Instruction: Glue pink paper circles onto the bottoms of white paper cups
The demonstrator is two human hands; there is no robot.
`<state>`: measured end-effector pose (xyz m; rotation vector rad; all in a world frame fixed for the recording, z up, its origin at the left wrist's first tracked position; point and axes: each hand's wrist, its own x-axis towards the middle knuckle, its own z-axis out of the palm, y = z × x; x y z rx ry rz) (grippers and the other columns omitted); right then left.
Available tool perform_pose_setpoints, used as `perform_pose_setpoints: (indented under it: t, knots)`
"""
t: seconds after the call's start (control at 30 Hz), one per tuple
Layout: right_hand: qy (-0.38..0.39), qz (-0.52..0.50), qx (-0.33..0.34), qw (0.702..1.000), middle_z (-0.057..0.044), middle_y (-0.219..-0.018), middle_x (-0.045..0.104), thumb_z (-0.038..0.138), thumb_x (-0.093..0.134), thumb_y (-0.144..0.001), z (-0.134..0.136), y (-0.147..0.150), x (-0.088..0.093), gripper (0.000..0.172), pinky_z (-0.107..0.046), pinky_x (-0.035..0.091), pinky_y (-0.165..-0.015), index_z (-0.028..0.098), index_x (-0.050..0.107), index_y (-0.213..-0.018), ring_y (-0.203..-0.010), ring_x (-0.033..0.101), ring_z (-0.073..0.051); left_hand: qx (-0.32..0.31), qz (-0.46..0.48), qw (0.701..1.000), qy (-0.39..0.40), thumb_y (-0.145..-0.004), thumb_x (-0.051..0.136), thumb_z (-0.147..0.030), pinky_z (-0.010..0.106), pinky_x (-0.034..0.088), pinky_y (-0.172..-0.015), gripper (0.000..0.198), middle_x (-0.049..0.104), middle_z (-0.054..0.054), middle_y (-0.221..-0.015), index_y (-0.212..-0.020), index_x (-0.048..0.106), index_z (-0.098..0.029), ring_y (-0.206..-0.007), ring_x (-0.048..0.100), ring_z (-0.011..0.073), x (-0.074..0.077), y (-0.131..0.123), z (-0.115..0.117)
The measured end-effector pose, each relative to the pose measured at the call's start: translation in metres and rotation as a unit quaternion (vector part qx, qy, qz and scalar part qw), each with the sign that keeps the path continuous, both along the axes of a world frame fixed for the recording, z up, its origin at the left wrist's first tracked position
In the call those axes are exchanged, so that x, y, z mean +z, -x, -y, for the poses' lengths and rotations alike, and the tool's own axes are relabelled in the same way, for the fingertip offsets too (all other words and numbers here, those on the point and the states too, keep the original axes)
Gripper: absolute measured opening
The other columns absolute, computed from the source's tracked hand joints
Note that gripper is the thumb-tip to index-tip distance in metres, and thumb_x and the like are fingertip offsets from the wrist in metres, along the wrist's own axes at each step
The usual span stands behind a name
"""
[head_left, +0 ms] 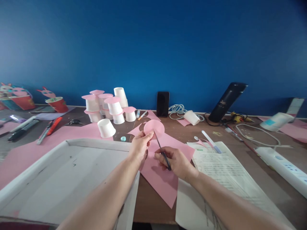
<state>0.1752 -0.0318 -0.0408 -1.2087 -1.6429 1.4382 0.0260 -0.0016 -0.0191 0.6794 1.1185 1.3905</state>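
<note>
Between finger and thumb, my left hand [139, 145] pinches the near edge of a round pink paper disc [157, 126]. My right hand [176, 161] is closed around the dark handles of a pair of scissors [165, 157]. Their blades point up and away, with the tip at the disc's lower edge, close to my left fingertips. Whether the blades are parted I cannot tell. A larger pink sheet [163, 185] lies on the table under both hands.
White paper cups [115, 108] with pink paper tops are stacked at the back left. A shallow white box [59, 179] lies front left. Printed sheets [227, 166] and a power strip [285, 166] are at right. A phone [162, 103] and a black bottle [225, 101] lean on the blue wall.
</note>
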Motion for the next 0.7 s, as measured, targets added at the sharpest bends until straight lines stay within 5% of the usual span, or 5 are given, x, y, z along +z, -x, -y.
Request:
perform_pose_setpoints:
  t: [0.7]
  knots:
    - [-0.002,0.006,-0.006,1.0,-0.001,-0.06,0.061,0.05,0.065,-0.077,0.0,0.003,-0.001,0.04,-0.024,0.04,-0.05,0.016,0.066,-0.098,-0.051,0.052,-0.011,0.016,0.014,1.0,-0.018,-0.056,0.081,-0.039,0.018,0.026,-0.044,0.034,0.053,-0.004,-0.055,-0.066,0.058,-0.016,-0.045,0.04,0.0034,-0.013,0.0,-0.008]
